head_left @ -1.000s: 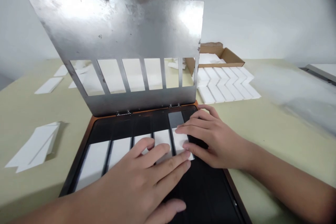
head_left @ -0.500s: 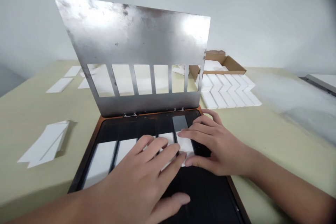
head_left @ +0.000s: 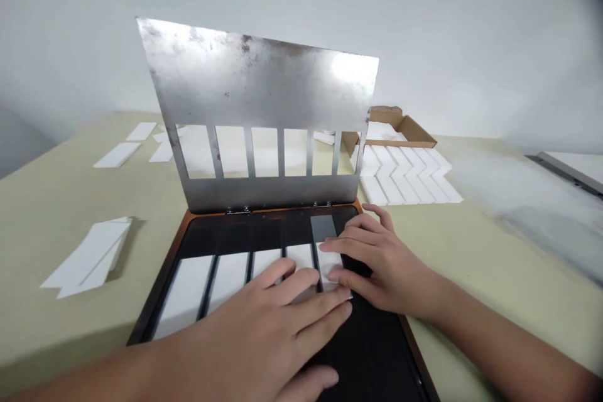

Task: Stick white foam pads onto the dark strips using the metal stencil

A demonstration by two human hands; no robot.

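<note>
A black tray [head_left: 377, 339] with a brown rim lies under both hands, holding several white cards [head_left: 183, 292] side by side. Over the cards on its right half, my left hand [head_left: 277, 320] lies with fingers stretched out, partly hiding them. Its fingertips reach the near end of the rightmost white card [head_left: 332, 259]. My right hand [head_left: 389, 257] rests thumb and fingertips on that same card, fingers bent and apart, not closed around it. A grey strip [head_left: 323, 227] shows beyond the card. Hinged at the tray's far edge, a metal plate [head_left: 264, 85] with a row of rectangular windows stands raised.
White cards are stacked in a loose pile [head_left: 92, 257] at left, with others [head_left: 117, 154] farther back. At back right, zigzag rows of white pieces [head_left: 407, 173] sit before a cardboard box [head_left: 417, 132]. Clear plastic [head_left: 509, 182] and a pale flat object [head_left: 575, 166] lie farther right.
My left hand has slid right and toward me, its fingertips now at the rightmost card's near end. My right thumb has moved up onto that card. The view has shifted slightly.
</note>
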